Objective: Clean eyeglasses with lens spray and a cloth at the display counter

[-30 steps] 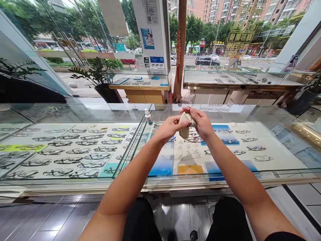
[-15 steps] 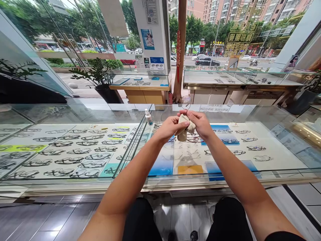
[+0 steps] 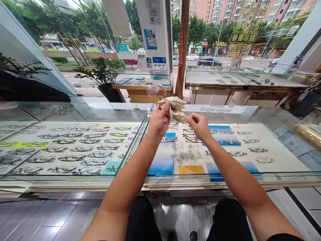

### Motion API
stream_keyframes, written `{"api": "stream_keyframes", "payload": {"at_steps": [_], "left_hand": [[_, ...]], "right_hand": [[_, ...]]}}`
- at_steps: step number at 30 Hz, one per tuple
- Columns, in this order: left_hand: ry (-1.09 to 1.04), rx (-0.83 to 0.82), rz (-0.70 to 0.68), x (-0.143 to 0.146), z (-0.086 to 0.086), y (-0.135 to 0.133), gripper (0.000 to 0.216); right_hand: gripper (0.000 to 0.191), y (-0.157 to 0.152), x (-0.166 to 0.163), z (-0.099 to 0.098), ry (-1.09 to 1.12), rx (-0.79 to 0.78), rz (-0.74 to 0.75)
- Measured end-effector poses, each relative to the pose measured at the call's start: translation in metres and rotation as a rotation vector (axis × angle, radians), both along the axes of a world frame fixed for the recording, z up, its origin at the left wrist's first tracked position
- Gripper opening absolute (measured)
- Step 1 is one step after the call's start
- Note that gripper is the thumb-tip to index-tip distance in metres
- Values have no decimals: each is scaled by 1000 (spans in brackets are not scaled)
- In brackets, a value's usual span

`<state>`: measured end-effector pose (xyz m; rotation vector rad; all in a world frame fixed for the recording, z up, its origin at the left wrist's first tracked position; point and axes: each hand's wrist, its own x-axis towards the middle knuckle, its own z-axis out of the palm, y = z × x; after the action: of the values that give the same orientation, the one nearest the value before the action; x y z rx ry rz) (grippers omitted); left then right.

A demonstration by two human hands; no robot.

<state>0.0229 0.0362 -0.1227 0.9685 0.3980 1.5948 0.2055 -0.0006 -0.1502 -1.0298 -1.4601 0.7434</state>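
My left hand (image 3: 159, 118) is closed on a beige cleaning cloth (image 3: 177, 106) and a pair of thin-framed eyeglasses. One round lens of the eyeglasses (image 3: 152, 90) sticks out above the fingers; the cloth covers much of the rest. To the right, my right hand (image 3: 199, 125) is closed in a pinch at the cloth's lower right edge. Both hands are raised over the glass display counter (image 3: 190, 180). Behind my left hand a white spray bottle (image 3: 149, 113) stands on the counter, partly hidden.
Rows of eyeglass frames (image 3: 67, 157) lie inside the counter under glass. Blue display boards (image 3: 160, 164) and a yellow pad (image 3: 191, 169) are in the right section. Further off stand other showcases (image 3: 213, 78), a potted plant (image 3: 100, 75) and a wooden post (image 3: 181, 50).
The eyeglasses have swung up and left with my left hand. The cloth is spread wider, and my right hand has moved apart from my left, toward the right and slightly down.
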Motion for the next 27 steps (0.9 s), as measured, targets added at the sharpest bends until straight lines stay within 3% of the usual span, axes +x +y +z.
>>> {"api": "stream_keyframes", "payload": {"at_steps": [2,4,8,11,13,15,18,21,27], "left_hand": [[-15,-28,6,0,0,1,34],[-16,-41,-8,4,-2,0,33],[-29,-42,-10,9,-6,-3,34],[-43,-32,16,7,-6,-1,36],[-53,-26,32,5,-5,2,38],[-59,-29,45,3,-5,5,42],[-48,-45,66,4,-8,8,45],[-27,-59,71,6,-11,8,46],[3,-37,88,5,-6,5,45]], "right_hand": [[66,4,-6,-3,45,-224,198],[71,8,-10,-5,145,-350,308],[65,13,-11,-11,232,-375,341],[55,13,-8,-12,100,-290,359],[43,11,-5,-10,-134,-155,278],[31,8,-3,-6,-459,-37,94],[21,5,0,3,-835,0,-151],[19,4,1,8,-939,-11,-229],[16,8,8,7,-906,-143,-351]]}}
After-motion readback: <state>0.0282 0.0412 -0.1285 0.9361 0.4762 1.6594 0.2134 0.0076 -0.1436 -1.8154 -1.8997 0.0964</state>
